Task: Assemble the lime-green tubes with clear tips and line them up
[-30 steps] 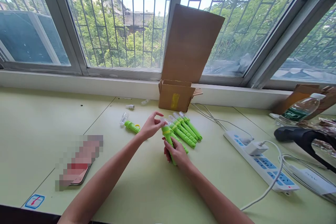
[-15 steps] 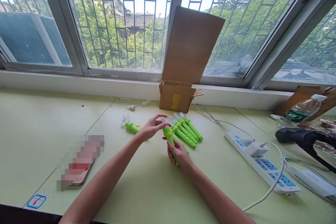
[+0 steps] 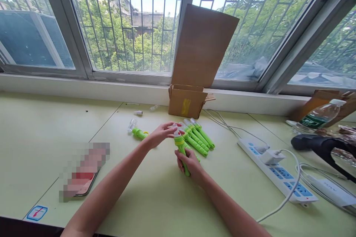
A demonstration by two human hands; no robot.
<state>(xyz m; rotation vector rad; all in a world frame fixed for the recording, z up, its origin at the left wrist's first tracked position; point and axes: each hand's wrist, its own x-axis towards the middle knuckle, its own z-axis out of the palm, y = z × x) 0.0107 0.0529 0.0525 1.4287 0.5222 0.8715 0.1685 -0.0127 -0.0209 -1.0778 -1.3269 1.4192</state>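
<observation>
My right hand (image 3: 189,161) is wrapped round the lower shaft of a green plastic toy stick (image 3: 180,148), holding it tilted above the table. My left hand (image 3: 161,133) pinches the clear cap (image 3: 175,130) at the top end of that same stick. Just behind lies a row of several like green sticks (image 3: 198,139) with clear tips, side by side on the table. To the left of my left hand lie one more green piece (image 3: 139,133) and a loose clear cap (image 3: 131,124).
A small open cardboard box (image 3: 187,101) stands by the window sill with a cardboard sheet (image 3: 204,46) leaning behind it. A power strip (image 3: 278,172) with cables runs on the right. A water bottle (image 3: 319,115) and a black object (image 3: 322,147) lie far right. A blurred phone-like item (image 3: 83,172) lies left.
My left hand's fingers have shifted right over the clear cap at the stick's top end and closed on it. My right hand keeps the same grip and has barely moved.
</observation>
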